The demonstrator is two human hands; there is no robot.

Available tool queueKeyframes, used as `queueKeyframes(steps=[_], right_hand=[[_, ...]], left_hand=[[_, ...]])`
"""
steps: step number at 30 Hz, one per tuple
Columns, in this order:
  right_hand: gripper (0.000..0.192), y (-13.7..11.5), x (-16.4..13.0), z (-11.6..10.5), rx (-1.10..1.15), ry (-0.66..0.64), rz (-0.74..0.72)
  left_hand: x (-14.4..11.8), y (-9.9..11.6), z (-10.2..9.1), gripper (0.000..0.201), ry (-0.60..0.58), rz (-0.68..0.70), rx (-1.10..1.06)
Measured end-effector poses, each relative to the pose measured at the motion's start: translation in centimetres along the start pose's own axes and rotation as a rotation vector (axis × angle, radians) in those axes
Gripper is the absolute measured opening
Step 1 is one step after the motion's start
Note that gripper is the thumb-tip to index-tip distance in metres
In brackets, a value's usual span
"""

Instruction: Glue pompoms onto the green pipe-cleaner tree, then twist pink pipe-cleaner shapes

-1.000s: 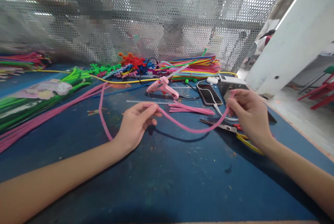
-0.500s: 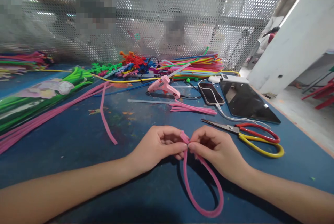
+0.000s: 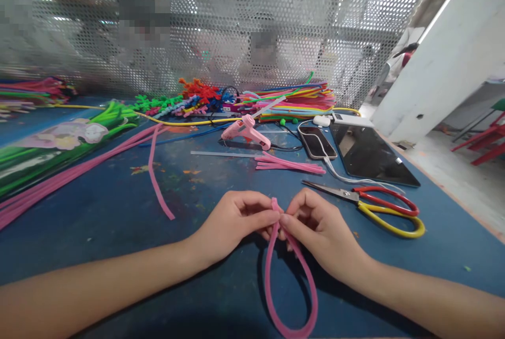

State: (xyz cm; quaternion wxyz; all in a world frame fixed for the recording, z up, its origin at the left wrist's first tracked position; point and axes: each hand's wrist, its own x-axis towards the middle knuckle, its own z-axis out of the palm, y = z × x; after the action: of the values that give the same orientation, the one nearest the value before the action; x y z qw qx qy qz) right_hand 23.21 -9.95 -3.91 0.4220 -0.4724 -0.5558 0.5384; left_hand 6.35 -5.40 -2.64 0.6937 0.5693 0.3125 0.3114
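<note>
A pink pipe cleaner (image 3: 314, 297) is bent into a long loop that hangs toward me, its ends meeting between my fingertips. My left hand (image 3: 245, 217) pinches it near the crossing, and a short pink tip sticks up past the fingers. Close against it, my right hand (image 3: 315, 223) grips the other side with thumb and forefinger. Both sets of fingertips touch or nearly touch, so the exact join is partly hidden. Scissors (image 3: 351, 196) with one red and one yellow handle lie just beyond my right hand.
Past my hands lie cut pink pipe cleaners (image 3: 290, 164), a pink glue gun (image 3: 246, 132), a phone (image 3: 317, 142) with a white cable and a tablet (image 3: 374, 152). Green pipe cleaners (image 3: 23, 170) and long pink ones (image 3: 87, 165) are at left. A perforated metal screen (image 3: 221, 28) stands behind.
The pink loop has swung left and lower and now hangs straighter below my fingers. My right hand has shifted slightly left, and less of the pink tip shows above.
</note>
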Motion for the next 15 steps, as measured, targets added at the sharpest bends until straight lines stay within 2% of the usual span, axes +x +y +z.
queueKeyframes(steps=[2, 5, 10, 15], right_hand=[[0.022, -0.1, -0.1, 0.0, 0.062, -0.052, 0.021], [0.026, -0.5, -0.1, -0.4, 0.089, -0.152, 0.088], [0.025, -0.7, 0.0, -1.4, 0.206, -0.339, 0.157], [0.019, -0.6, 0.4, -2.4, 0.497, -0.321, 0.272]], left_hand=[[0.0, -0.1, -0.2, 0.008, 0.033, 0.044, 0.022], [0.4, -0.1, -0.6, 0.009, 0.145, 0.117, -0.022], [1.6, -0.1, -2.1, 0.013, 0.354, 0.175, -0.305], [2.4, -0.3, -3.4, 0.010, 0.430, 0.172, -0.473]])
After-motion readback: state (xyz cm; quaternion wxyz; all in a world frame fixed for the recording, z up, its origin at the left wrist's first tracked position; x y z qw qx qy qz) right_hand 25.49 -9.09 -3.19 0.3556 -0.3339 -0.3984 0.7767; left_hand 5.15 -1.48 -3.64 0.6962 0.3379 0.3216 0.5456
